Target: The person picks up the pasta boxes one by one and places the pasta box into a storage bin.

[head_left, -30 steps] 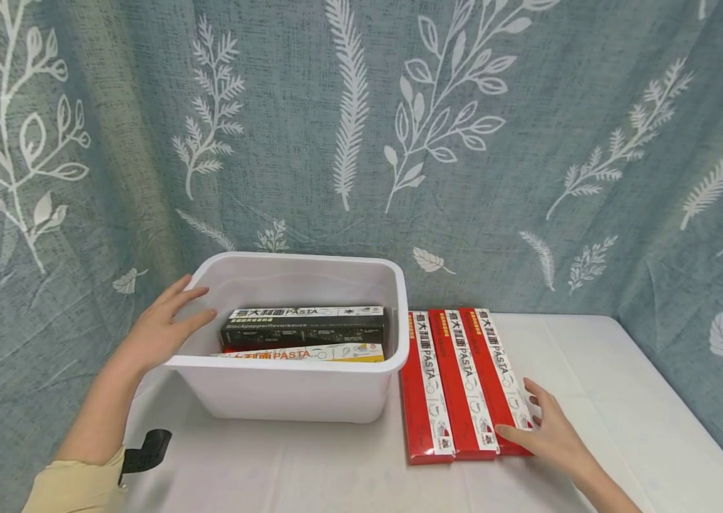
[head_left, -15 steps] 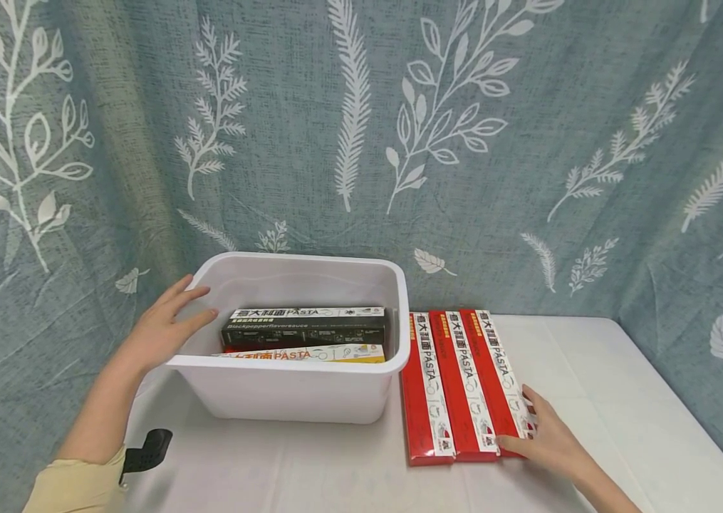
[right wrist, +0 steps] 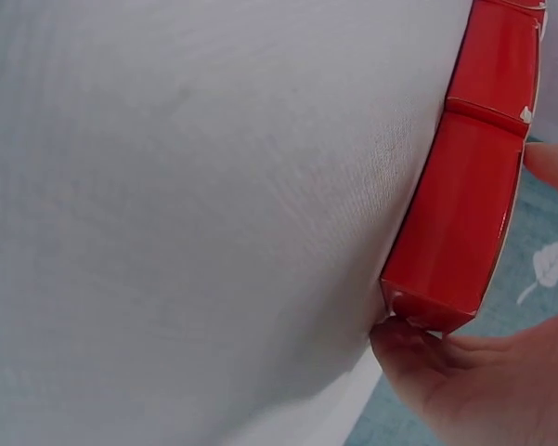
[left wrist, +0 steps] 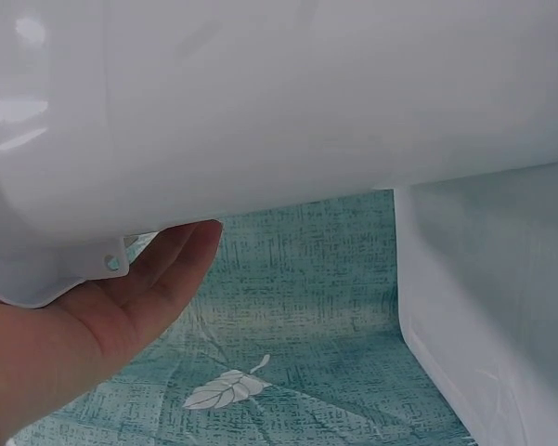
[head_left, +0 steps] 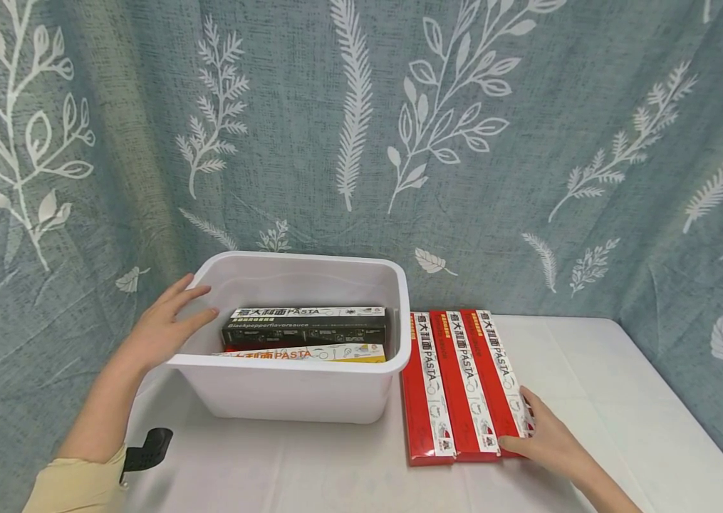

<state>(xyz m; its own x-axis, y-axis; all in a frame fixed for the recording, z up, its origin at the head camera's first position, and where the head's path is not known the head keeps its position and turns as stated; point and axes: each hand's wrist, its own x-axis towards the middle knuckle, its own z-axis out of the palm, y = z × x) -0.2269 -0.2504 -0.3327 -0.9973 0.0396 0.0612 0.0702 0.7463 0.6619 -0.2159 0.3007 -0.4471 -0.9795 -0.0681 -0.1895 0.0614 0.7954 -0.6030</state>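
Note:
In the head view, a white plastic tub (head_left: 290, 390) stands left of the middle. My left hand (head_left: 165, 328) rests on its left rim, fingers reaching over the edge. Inside the tub lie a black pasta box (head_left: 303, 330) and a yellow-and-white pasta box (head_left: 335, 352), with a bit of red between them. To the tub's right, three red pasta boxes lie side by side: the left box (head_left: 417, 399), the middle box (head_left: 454, 377) and the right box (head_left: 486, 363). My right hand (head_left: 547, 442) pinches the near end of the right box between thumb and fingers.
A white cloth (head_left: 335, 474) covers the table. Behind it hangs a blue-green curtain (head_left: 297, 142) with white leaf prints. A black strap piece (head_left: 149, 450) sticks out near my left sleeve (head_left: 79, 484).
My right hand has closed in on the right red box; its fingers have come against the side. My left hand and the boxes have barely moved.

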